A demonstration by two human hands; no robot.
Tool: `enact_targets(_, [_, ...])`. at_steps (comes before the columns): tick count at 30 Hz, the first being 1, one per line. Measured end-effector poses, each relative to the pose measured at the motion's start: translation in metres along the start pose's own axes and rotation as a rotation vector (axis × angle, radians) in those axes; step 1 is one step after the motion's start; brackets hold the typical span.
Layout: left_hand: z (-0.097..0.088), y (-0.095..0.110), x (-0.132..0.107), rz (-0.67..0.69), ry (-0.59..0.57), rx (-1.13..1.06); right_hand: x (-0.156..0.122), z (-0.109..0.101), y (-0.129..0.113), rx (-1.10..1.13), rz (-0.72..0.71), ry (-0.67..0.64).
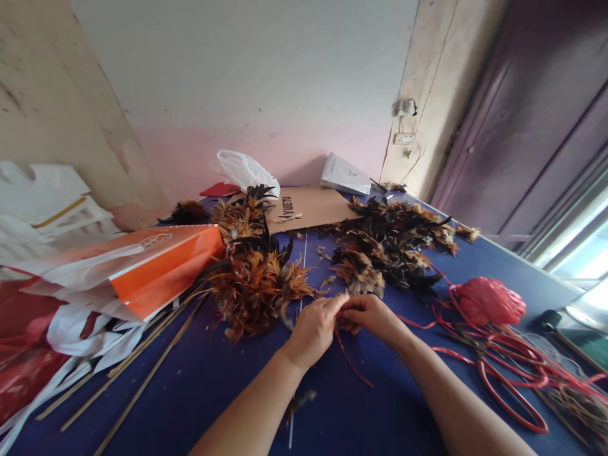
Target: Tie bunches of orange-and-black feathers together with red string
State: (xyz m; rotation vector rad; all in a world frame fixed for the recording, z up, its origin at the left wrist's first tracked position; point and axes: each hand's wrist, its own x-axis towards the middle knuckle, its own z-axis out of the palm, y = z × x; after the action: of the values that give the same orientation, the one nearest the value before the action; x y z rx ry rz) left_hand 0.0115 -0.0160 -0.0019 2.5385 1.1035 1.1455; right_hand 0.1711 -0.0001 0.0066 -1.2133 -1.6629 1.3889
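My left hand [313,329] and my right hand [373,316] meet over the middle of the blue table, fingers closed and fingertips touching. A strand of red plastic string [350,361] hangs down from between them, and more of it runs off to the right. Just beyond the fingertips lies a bunch of tan and black feathers [358,272]; whether the fingers also grip its base is hidden. Left of my left hand sits a heap of rusty-brown feathers [256,288].
A red string ball [489,301] and red-handled scissors [510,396] lie at right. Dark feathers [394,231] cover the back right, near a cardboard sheet [316,209]. At left are an orange-and-white bag [166,272] and thin sticks [147,380]. A white plastic bag [244,171] lies at the back.
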Motion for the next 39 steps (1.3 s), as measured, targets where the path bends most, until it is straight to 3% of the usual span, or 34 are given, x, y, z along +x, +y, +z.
enact_targets(6, [0.0015,-0.0033,-0.0002,-0.039,-0.050,-0.028,0.0013,0.0033,0.0050,-0.063,-0.100,0.076])
enact_targets(17, [0.0067,-0.0062,-0.0027,-0.082,0.092,0.023,0.0029,0.0025,0.0056,0.009,-0.023,-0.005])
enact_targets(29, [0.0011,-0.0070,-0.0002,-0.074,0.163,-0.010,0.0042,0.0083,0.0071,-0.029,-0.127,0.121])
enact_targets(35, [0.0001,-0.0059,0.0010,-0.071,0.177,-0.017,0.0053,0.0085,0.0073,0.027,-0.134,0.063])
enact_targets(39, [-0.0019,-0.0048,0.0004,-0.072,0.186,-0.024,0.0043,0.0102,0.0058,-0.001,-0.139,0.140])
